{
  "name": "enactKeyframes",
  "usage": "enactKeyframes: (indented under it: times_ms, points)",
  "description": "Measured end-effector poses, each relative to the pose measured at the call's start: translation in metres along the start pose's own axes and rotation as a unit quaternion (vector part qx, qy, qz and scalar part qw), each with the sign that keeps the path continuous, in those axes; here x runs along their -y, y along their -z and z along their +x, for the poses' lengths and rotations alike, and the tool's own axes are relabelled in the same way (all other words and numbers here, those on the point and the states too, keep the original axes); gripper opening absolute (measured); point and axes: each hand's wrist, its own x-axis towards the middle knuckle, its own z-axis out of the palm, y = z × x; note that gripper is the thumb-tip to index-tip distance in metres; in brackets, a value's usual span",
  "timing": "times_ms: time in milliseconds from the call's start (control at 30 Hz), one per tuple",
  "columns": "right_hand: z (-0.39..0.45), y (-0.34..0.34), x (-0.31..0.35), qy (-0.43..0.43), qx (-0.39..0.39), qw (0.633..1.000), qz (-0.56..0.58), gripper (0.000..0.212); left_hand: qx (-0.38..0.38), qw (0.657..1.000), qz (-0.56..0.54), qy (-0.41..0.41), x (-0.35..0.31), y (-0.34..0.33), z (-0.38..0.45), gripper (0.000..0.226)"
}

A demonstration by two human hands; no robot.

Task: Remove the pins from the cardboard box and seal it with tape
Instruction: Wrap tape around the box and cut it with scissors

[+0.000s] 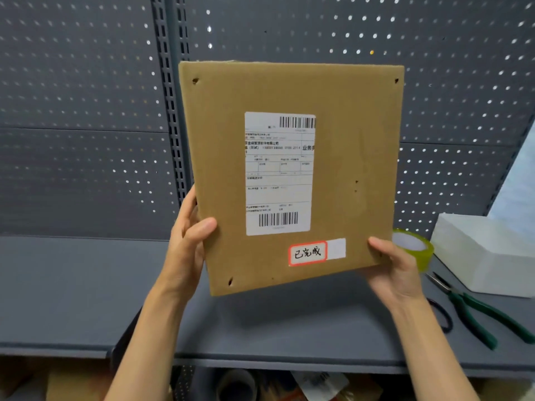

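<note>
A brown cardboard box (347, 157) is lifted upright above the grey shelf, its broad face turned toward me. That face carries a white shipping label (279, 173) and a small red-bordered sticker (308, 252). Small holes mark the corners of the face; no pins show. My left hand (188, 244) grips the box's lower left edge, thumb on the front. My right hand (390, 267) grips the lower right edge, thumb on the front. A roll of clear yellowish tape (417, 250) lies on the shelf behind my right hand, partly hidden.
Green-handled pliers (480, 316) lie on the grey shelf (72, 285) at the right, beside a white foam block (486, 253) and a black loop. A perforated grey panel (86, 111) forms the back wall. Below the shelf's front edge sit more cardboard and clutter.
</note>
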Motion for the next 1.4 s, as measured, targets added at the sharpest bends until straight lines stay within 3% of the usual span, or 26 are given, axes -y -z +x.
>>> enactKeyframes:
  times_ms: [100, 200, 367, 533, 600, 733, 1133, 1400]
  points:
    - [-0.002, -0.001, 0.005, 0.005, 0.011, 1.000, -0.003, 0.031, -0.042, 0.997, -0.058, 0.041, 0.003, -0.004, 0.002, 0.094]
    - [-0.004, -0.008, 0.015, 0.018, 0.063, 0.997, -0.042, 0.074, -0.081, 0.982, -0.141, 0.101, 0.008, -0.007, 0.001, 0.046]
    - [-0.007, -0.021, 0.026, 0.055, 0.079, 0.978, -0.184, 0.096, -0.152, 0.952, -0.188, 0.188, 0.016, 0.000, 0.004, 0.042]
    - [-0.014, -0.023, 0.024, 0.047, 0.053, 0.973, -0.218, 0.104, -0.134, 0.953, -0.154, 0.224, 0.010, 0.001, 0.003, 0.039]
    - [-0.017, -0.022, 0.022, 0.032, 0.033, 0.980, -0.195, 0.096, -0.126, 0.957, -0.121, 0.233, 0.008, 0.003, 0.003, 0.036]
    - [-0.026, -0.021, 0.013, -0.020, -0.018, 0.987, -0.159, 0.042, -0.113, 0.957, -0.066, 0.260, 0.013, 0.004, 0.002, 0.034]
    - [-0.036, 0.013, -0.025, -0.072, -0.109, 0.976, -0.172, 0.055, -0.111, 0.931, -0.012, 0.349, 0.038, 0.003, -0.021, 0.034]
    - [-0.029, 0.020, -0.033, -0.093, -0.113, 0.973, -0.177, 0.036, -0.108, 0.930, -0.019, 0.352, 0.050, 0.002, -0.025, 0.030]
